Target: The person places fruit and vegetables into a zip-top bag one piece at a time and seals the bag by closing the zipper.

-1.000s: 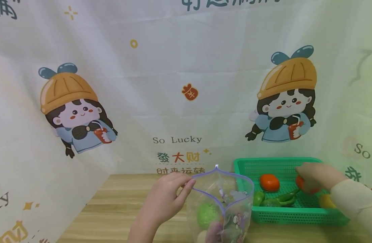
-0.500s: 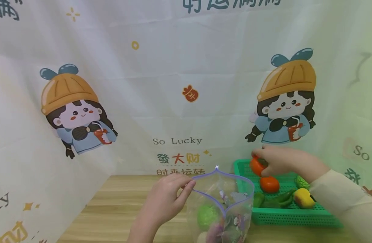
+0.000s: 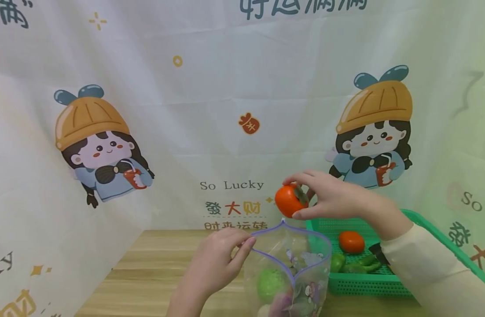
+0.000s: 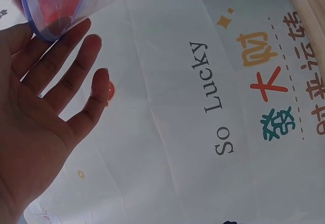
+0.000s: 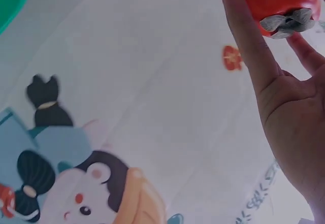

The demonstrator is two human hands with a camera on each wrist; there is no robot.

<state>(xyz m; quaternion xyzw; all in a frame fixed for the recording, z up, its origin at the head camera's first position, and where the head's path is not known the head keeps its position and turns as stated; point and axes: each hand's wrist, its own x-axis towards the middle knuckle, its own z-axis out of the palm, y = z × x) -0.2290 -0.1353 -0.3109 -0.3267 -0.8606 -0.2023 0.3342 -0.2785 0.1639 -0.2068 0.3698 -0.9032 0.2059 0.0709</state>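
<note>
A clear zip bag [image 3: 310,281] with a purple rim stands upright, its mouth spread wide. My left hand [image 3: 218,259] pinches the left side of that rim between thumb and forefinger; in the left wrist view its other fingers [image 4: 76,76] extend loosely. Inside the bag are a round light-green item [image 3: 271,284] and something purple [image 3: 281,304]. Above the bag's far corner, my right hand [image 3: 333,196] holds an orange-red persimmon [image 3: 288,200] between thumb and fingers. Its grey-green leafy cap [image 5: 287,22] faces the palm in the right wrist view.
A green plastic basket [image 3: 369,284] stands right of the bag, partly under my right forearm. In it lie another orange-red fruit [image 3: 351,242] and green peppers [image 3: 363,265]. A printed cloth [image 3: 187,132] hangs behind the wooden table [image 3: 147,273].
My right hand has lifted the persimmon out of the basket and carried it left to above the bag. My left hand stays on the bag's rim.
</note>
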